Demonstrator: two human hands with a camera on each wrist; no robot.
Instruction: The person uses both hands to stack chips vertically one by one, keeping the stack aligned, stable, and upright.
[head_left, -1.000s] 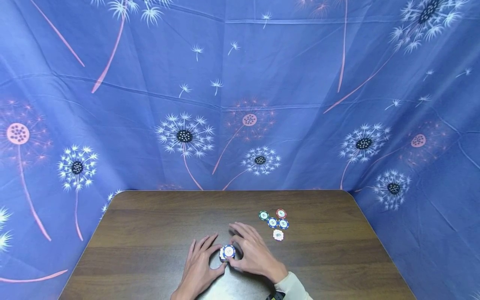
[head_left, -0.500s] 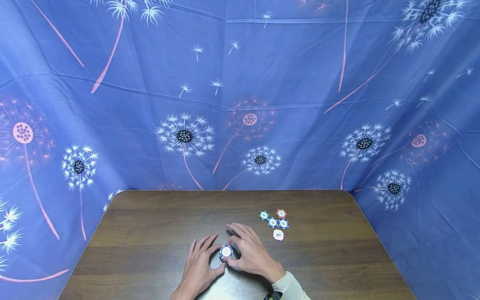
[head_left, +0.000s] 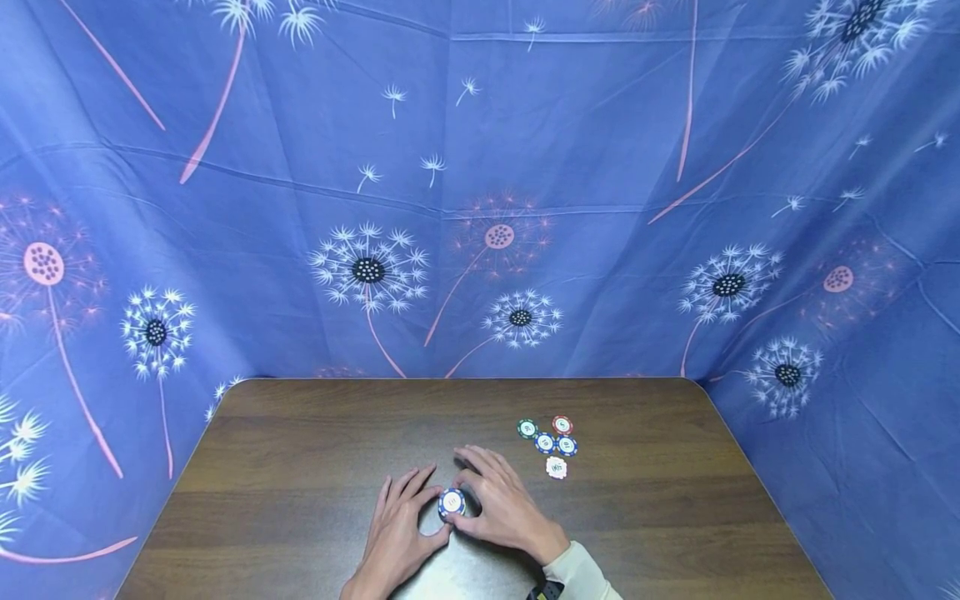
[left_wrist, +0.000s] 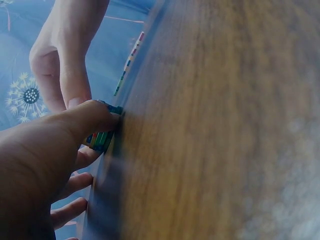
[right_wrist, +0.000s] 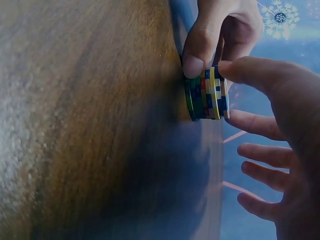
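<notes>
A stack of poker chips (head_left: pixel 452 502) stands on the table, a blue-and-white chip on top. In the right wrist view the stack (right_wrist: pixel 204 97) shows green, red, yellow and blue edges. My left hand (head_left: pixel 401 527) pinches its lower part from the left, thumb and forefinger on opposite sides. From the right, my right hand (head_left: pixel 504 512) pinches the upper chips between thumb and forefinger, its other fingers spread away. The left wrist view shows my left hand (left_wrist: pixel 45 145) covering much of the stack.
Several loose chips lie flat to the right of the hands: a green chip (head_left: pixel 527 428), a red chip (head_left: pixel 562 425), two blue ones and a white chip (head_left: pixel 556 467). The wooden table (head_left: pixel 315 425) meets a blue dandelion-print cloth (head_left: pixel 615 275) at its back edge.
The top blue chip, earlier offset to the right, has moved left with my right hand and now sits over the stack. My left hand has stayed in place.
</notes>
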